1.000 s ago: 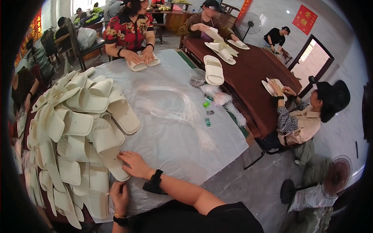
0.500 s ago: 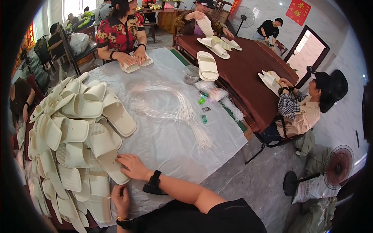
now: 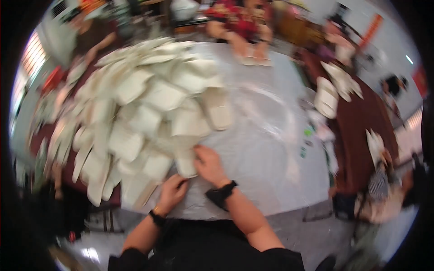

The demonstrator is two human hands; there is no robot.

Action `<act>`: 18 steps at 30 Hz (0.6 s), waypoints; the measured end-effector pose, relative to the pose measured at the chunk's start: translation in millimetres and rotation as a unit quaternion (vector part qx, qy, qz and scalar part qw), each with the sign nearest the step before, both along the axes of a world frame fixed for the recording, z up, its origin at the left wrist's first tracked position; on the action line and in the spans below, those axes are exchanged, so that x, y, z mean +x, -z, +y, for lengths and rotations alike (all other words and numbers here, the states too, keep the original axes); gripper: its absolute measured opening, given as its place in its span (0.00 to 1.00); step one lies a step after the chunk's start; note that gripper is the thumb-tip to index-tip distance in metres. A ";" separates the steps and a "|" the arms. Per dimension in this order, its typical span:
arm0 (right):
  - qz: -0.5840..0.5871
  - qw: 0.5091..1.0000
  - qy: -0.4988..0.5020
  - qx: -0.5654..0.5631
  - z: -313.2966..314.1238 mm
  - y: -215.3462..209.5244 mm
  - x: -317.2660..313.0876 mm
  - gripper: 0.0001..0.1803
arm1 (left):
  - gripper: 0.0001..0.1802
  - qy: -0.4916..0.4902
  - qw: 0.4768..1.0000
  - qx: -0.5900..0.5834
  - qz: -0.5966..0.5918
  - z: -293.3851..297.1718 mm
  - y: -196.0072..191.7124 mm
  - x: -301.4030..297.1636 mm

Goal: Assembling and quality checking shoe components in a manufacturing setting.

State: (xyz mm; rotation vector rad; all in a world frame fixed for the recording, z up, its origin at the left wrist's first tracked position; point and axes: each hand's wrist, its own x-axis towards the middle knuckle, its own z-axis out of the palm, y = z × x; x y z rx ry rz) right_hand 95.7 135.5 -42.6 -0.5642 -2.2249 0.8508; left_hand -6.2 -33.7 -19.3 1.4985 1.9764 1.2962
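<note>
A large heap of cream slippers (image 3: 165, 95) covers the left part of the table in front of me. At its near right edge one cream slipper (image 3: 185, 163) points toward me. My right hand (image 3: 210, 165) has its bent fingers against that slipper's right side and seems to grip its edge. Just below the slipper's near end is my left hand (image 3: 173, 192), its fingers curled and closed; blur hides whether anything is in them. Both wrists wear dark bands.
White sheeting (image 3: 235, 174) covers the table, with a blurred bundle of clear strands (image 3: 275, 108) on it. Across the table a person's hands (image 3: 253, 49) hold slippers. A dark red table (image 3: 357, 149) at right carries more slippers (image 3: 326, 97); another person sits there.
My view has swung left, so the heap now sits nearer the middle and the picture is blurred. Both hands stay by the same slipper at the heap's edge.
</note>
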 end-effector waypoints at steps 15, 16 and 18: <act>-0.002 0.995 -0.037 -0.091 -10.8 -22.2 -10.1 0.30 | 0.27 -0.147 0.943 0.068 0.290 -136.9 -61.9 -66.5; 0.003 0.992 -0.027 -0.122 -12.5 -23.5 -10.2 0.33 | 0.35 -0.246 0.920 0.034 0.303 -144.1 -64.7 -70.8; -0.001 0.993 -0.036 -0.116 -16.7 -27.0 -10.3 0.38 | 0.44 -0.306 0.905 -0.024 0.296 -156.0 -55.6 -81.7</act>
